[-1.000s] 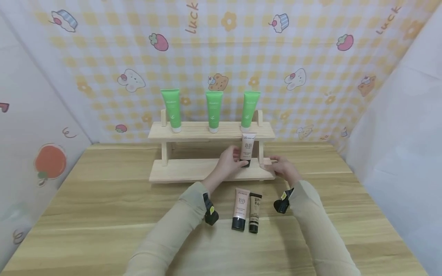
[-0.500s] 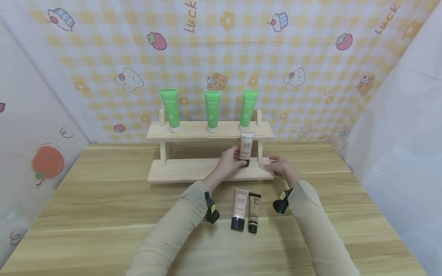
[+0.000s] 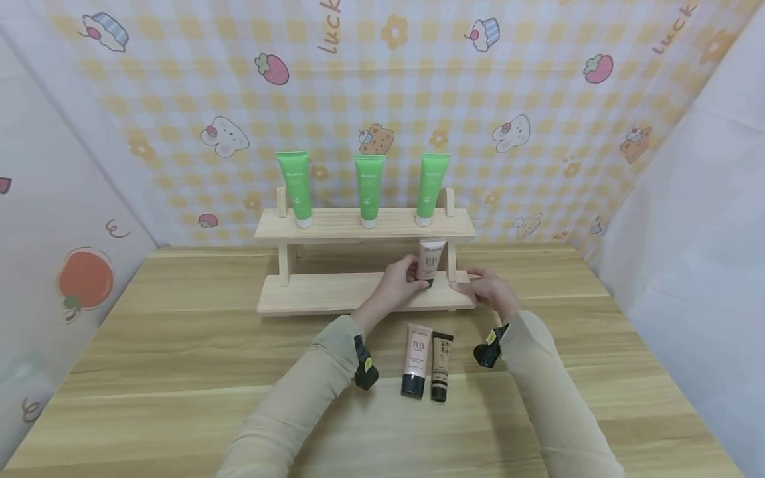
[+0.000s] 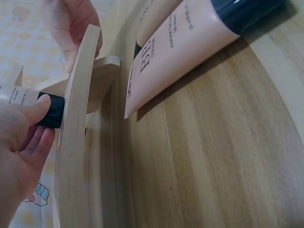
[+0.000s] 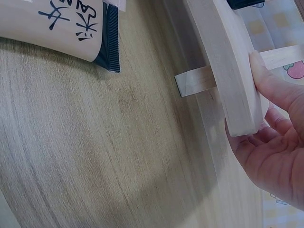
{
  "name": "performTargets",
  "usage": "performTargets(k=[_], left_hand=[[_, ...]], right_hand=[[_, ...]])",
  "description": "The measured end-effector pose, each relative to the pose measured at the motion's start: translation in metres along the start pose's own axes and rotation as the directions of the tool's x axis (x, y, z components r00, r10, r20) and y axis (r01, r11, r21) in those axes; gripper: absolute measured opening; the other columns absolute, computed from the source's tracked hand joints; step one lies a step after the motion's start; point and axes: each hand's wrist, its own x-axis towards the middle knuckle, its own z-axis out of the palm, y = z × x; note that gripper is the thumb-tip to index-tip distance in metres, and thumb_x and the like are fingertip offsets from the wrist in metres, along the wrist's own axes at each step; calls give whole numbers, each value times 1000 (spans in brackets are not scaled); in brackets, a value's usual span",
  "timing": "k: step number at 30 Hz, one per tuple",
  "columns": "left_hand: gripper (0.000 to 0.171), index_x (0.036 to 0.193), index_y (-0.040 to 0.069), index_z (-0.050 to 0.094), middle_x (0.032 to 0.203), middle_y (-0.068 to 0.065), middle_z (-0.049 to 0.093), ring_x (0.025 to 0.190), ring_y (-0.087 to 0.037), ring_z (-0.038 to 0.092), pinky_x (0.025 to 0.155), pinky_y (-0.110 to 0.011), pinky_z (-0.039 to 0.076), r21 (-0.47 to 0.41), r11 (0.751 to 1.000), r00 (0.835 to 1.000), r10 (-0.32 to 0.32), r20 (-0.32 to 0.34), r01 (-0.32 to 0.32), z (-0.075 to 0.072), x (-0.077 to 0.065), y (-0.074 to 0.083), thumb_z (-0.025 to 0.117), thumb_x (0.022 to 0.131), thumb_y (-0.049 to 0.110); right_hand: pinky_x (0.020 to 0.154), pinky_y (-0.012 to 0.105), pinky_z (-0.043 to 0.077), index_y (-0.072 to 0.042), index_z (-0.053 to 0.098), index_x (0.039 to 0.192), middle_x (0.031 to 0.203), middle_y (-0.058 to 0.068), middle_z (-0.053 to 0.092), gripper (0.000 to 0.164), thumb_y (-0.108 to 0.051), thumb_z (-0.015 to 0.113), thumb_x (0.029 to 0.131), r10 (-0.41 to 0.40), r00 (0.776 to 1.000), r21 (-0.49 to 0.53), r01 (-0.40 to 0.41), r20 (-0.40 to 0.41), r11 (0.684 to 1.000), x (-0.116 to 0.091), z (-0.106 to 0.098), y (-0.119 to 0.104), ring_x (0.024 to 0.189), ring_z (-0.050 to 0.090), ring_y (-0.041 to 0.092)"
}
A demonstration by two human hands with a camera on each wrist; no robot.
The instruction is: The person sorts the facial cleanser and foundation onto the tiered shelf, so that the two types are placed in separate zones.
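My left hand (image 3: 396, 285) pinches a pink BB cream tube (image 3: 429, 260) near its black cap, thumb in front and fingers behind. The tube stands cap down at the right part of the rack's lower shelf (image 3: 325, 292), its top leaning slightly right. In the left wrist view the black cap (image 4: 53, 111) is right at the shelf board. My right hand (image 3: 491, 291) grips the right end of that lower board, thumb on top and fingers underneath, as the right wrist view shows. A second pink BB cream tube (image 3: 416, 358) and a slim beige tube (image 3: 441, 368) lie on the table in front.
Three green tubes (image 3: 370, 189) stand upright along the upper shelf (image 3: 335, 224) of the wooden rack. A post (image 3: 451, 259) rises right of the held tube. Patterned cloth (image 3: 448, 86) hangs behind, and white cloth walls (image 3: 687, 245) flank the wooden table (image 3: 197, 358).
The held BB cream tube has moved slightly back, its top now below the upper shelf's front edge and leaning more to the right. My right hand stays on the board's end.
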Motion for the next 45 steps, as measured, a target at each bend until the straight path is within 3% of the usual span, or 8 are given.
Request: performTargets(k=[7,15,27,34,37,42,45], left_hand=[[41,117,5,51,115,-11,60,103,-20,59,89,-26,51,17,1000,1000,8,18,-9,1,0,-3,68,80,11],[42,119,4,51,119,-12,58,107,-22,58,93,-29,49,15,1000,1000,-10,27,9,1,-3,-3,67,80,6],[47,119,4,49,117,-11,57,108,-23,57,94,-31,49,-3,999,999,-43,11,43,-5,-12,-2,70,77,7],[48,118,4,49,113,-12,59,104,-23,59,89,-28,51,-24,996,996,-86,15,87,-11,-20,-4,72,76,12],[48,118,3,49,112,-13,59,104,-24,59,89,-29,51,-42,995,996,-92,15,92,-15,-24,-5,72,77,14],[50,121,3,48,113,-12,59,105,-23,59,89,-29,52,-38,995,995,-91,32,92,-21,-34,-7,70,79,17],[48,121,4,49,113,-11,59,104,-21,59,88,-28,52,-21,996,995,-90,37,90,-25,-39,-7,70,80,18]], right_hand=[[101,35,43,2,21,142,135,25,39,68,-16,59,88,-2,1000,-7,2,-9,1000,-2,1,-1,91,56,14],[106,39,38,3,20,142,137,27,35,70,-17,60,88,-3,1000,5,3,-16,1000,-2,4,-1,112,49,27],[106,38,38,1,18,143,139,26,36,74,-21,61,88,5,1000,-8,-5,-1,1000,0,4,1,112,51,26],[110,39,33,3,13,144,144,27,26,75,-19,60,88,2,1000,24,-2,14,1000,-1,2,3,124,40,29],[109,38,34,3,14,143,143,27,27,75,-20,60,88,1,1000,15,-1,11,1000,-2,2,3,120,42,26],[97,30,45,2,20,142,139,25,35,68,-16,59,89,11,1000,9,-11,-5,1000,0,2,1,96,54,15],[93,27,46,1,22,142,138,24,37,68,-17,59,89,17,1000,4,-17,-12,1000,1,1,1,89,54,12]])
